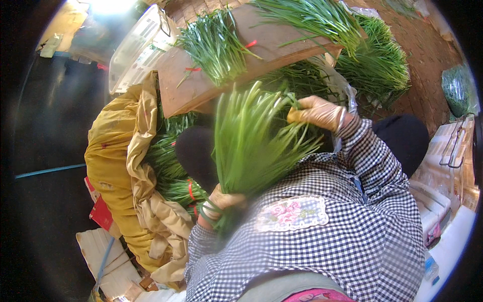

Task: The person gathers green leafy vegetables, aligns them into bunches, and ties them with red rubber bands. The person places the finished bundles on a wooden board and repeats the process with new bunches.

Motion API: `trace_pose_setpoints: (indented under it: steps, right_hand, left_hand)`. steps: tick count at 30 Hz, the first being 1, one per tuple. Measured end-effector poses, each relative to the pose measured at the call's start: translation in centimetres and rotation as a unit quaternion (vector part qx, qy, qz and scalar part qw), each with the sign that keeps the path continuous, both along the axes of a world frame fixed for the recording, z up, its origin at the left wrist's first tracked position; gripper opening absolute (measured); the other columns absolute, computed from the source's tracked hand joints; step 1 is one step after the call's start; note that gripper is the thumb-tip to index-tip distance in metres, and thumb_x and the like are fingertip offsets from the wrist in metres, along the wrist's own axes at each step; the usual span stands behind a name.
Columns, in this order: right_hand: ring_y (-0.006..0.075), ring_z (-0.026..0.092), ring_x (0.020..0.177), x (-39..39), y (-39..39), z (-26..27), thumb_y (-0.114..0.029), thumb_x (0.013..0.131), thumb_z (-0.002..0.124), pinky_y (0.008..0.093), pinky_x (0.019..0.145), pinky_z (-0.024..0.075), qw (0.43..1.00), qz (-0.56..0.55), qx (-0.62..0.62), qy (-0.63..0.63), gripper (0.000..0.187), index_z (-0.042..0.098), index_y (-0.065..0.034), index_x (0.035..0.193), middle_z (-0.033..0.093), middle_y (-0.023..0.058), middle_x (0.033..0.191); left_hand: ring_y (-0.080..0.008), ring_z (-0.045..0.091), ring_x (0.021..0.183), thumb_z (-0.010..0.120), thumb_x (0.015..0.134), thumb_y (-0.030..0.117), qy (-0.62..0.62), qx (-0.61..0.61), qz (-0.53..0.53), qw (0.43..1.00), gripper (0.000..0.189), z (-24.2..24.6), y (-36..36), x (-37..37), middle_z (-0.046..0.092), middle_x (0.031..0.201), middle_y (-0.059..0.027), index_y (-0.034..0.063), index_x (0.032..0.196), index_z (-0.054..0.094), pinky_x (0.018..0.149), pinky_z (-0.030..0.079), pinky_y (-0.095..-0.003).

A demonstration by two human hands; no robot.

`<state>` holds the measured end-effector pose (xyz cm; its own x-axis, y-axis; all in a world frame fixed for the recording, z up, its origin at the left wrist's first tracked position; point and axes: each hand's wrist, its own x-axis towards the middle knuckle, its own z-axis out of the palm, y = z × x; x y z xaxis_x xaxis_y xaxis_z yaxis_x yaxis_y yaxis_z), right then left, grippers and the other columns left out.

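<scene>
In a thin, pale glove, my left hand grips a large bunch of green leafy stalks, which look like garlic chives. The pale stem ends fan out upward, and the leaf ends hang below the fist near my checked jacket. Motion blurs part of the bunch. My right hand, also gloved, is at the upper right of the bunch. Its fingers pinch a few green strands. Just beyond my hands is a brown board, with a smaller pile of stalks lying over red ties.
More stalks lie at the board's far right, beside a heaped pile. On the left, a yellow cloth borders stalks bundled with red ties. A white plastic crate stands behind; another crate is at right.
</scene>
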<state>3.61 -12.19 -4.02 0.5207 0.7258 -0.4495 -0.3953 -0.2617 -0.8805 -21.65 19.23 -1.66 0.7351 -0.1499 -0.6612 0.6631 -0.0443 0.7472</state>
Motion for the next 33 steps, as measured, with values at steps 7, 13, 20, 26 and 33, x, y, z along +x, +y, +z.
trace_pose_setpoints:
  steps: [7,13,20,26,33]
  right_hand:
    - [0.0071,0.062,0.079,0.4,-0.2,-0.8,-0.032,0.096,0.076,0.0231,0.074,0.0510,0.992,0.075,0.102,0.014,0.036,0.070,-0.0080,0.121,0.071,-0.0010,0.096]
    - [0.0028,0.049,0.061,1.3,1.2,-2.9,-0.029,0.102,0.068,0.0186,0.051,0.0337,0.964,-0.252,0.084,0.016,0.024,0.074,-0.0062,0.106,0.064,-0.0043,0.076]
    - [0.0320,0.061,0.125,2.9,-3.0,-4.6,-0.059,0.088,0.071,0.0415,0.106,0.0473,0.848,0.133,-0.409,-0.310,0.079,0.058,-0.0031,0.142,0.065,0.0209,0.135]
    - [0.0318,0.052,0.139,-1.0,-2.0,0.6,-0.054,0.085,0.078,0.0377,0.114,0.0432,0.918,0.305,-0.247,-0.052,0.093,0.046,0.0034,0.151,0.053,0.0246,0.150]
    - [0.0282,0.030,0.152,-6.9,1.8,-0.2,-0.016,0.086,0.082,0.0447,0.125,0.0271,0.927,0.099,0.321,0.166,0.106,0.012,-0.0023,0.164,0.028,0.0180,0.167]
  left_hand:
    - [-0.0165,0.060,0.060,0.078,0.075,0.018,-0.008,-0.165,0.180,0.970,0.070,1.0,-1.5,-0.6,0.070,0.098,-0.0120,-0.0034,0.137,0.054,0.049,0.046,-0.0298]
    - [-0.0126,0.052,0.056,0.074,0.084,0.024,0.009,-0.199,0.217,0.955,0.064,2.6,-2.8,0.1,0.066,0.092,-0.0103,-0.0023,0.137,0.053,0.046,0.041,-0.0273]
    - [-0.0116,0.052,0.061,0.071,0.084,0.022,-0.024,-0.254,0.264,0.930,0.067,4.9,-3.4,0.8,0.066,0.105,-0.0112,-0.0011,0.142,0.047,0.050,0.038,-0.0250]
    - [-0.0159,0.054,0.059,0.075,0.082,0.023,-0.112,-0.185,0.218,0.952,0.066,8.7,-4.1,3.8,0.066,0.096,-0.0129,-0.0018,0.138,0.051,0.050,0.042,-0.0283]
    - [-0.0161,0.069,0.083,0.068,0.090,0.002,-0.247,0.033,0.060,0.967,0.041,8.4,-7.8,9.7,0.073,0.114,-0.0124,-0.0014,0.130,0.061,0.071,0.055,-0.0286]
